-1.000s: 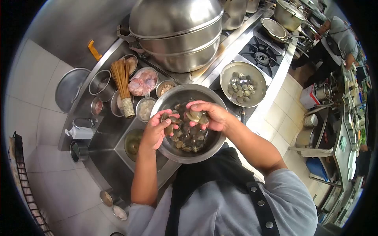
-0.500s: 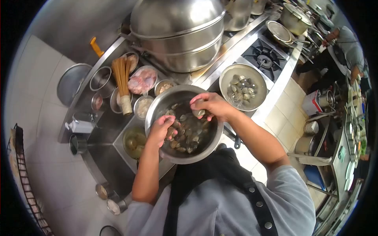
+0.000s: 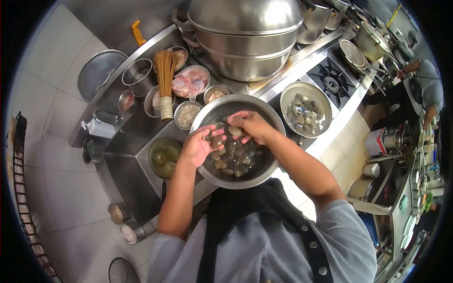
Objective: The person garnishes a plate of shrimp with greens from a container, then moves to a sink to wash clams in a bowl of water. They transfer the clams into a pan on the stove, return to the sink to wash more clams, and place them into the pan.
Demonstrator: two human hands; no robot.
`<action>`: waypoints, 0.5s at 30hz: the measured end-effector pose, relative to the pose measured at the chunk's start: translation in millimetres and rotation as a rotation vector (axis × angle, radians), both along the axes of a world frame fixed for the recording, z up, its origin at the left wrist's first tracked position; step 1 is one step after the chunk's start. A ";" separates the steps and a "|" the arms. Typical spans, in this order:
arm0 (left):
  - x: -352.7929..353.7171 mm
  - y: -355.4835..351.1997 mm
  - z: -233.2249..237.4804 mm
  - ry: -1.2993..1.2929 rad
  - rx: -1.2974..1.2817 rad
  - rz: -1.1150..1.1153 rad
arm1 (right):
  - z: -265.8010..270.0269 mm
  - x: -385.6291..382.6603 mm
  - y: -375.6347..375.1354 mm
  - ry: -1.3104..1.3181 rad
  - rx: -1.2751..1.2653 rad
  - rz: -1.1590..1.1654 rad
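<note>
A wide steel bowl (image 3: 238, 185) stands in front of me, with many clams (image 3: 232, 162) lying in dark water inside it. Over its left side my left hand (image 3: 198, 150) is turned palm up, fingers curled around a couple of clams (image 3: 217, 142). My right hand (image 3: 252, 126) pinches a single clam (image 3: 236, 130) between thumb and fingers above the middle of the bowl. To the right, a pale pan (image 3: 284, 101) holds more clams (image 3: 306, 112) in clear water.
Left are a sink (image 3: 123, 181), a pot of yellowish liquid (image 3: 163, 166), a bamboo brush (image 3: 165, 78), and containers of raw meat (image 3: 191, 82). A big steamer (image 3: 245, 52) stands behind, near a gas burner (image 3: 331, 84). Another person (image 3: 427, 85) stands at far right.
My view has shifted, so the counter sits further right. My left hand has turned, showing its palm and the clams in it. The right hand still grips a clam.
</note>
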State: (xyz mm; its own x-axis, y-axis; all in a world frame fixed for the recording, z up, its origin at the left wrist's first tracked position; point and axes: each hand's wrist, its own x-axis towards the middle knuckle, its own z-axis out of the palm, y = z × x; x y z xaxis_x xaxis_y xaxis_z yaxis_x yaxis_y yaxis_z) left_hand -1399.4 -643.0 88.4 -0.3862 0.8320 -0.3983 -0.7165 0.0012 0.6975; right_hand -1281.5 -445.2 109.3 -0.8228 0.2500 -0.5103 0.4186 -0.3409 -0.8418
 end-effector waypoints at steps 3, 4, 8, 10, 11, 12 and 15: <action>2.3 0.8 3.3 0.006 0.039 0.058 | -1.9 3.6 -6.3 -0.016 -0.153 -0.029; 3.2 0.9 5.7 0.003 0.041 0.054 | -3.4 5.4 -8.8 -0.030 -0.221 -0.041; 8.6 2.0 14.0 -0.032 0.138 0.093 | -7.3 11.4 -19.8 0.021 -0.378 -0.016; 13.0 3.9 19.6 -0.028 0.154 0.108 | -4.6 13.5 -25.2 0.135 -0.452 -0.028; 15.7 5.2 22.7 -0.024 0.171 0.114 | -1.7 15.3 -24.7 0.167 -0.451 0.008; 17.7 6.4 26.2 -0.018 0.188 0.120 | -3.2 15.8 -26.0 0.167 -0.449 0.006; 20.8 8.1 33.0 -0.022 0.264 0.101 | -8.6 19.3 -30.9 0.195 -0.454 -0.079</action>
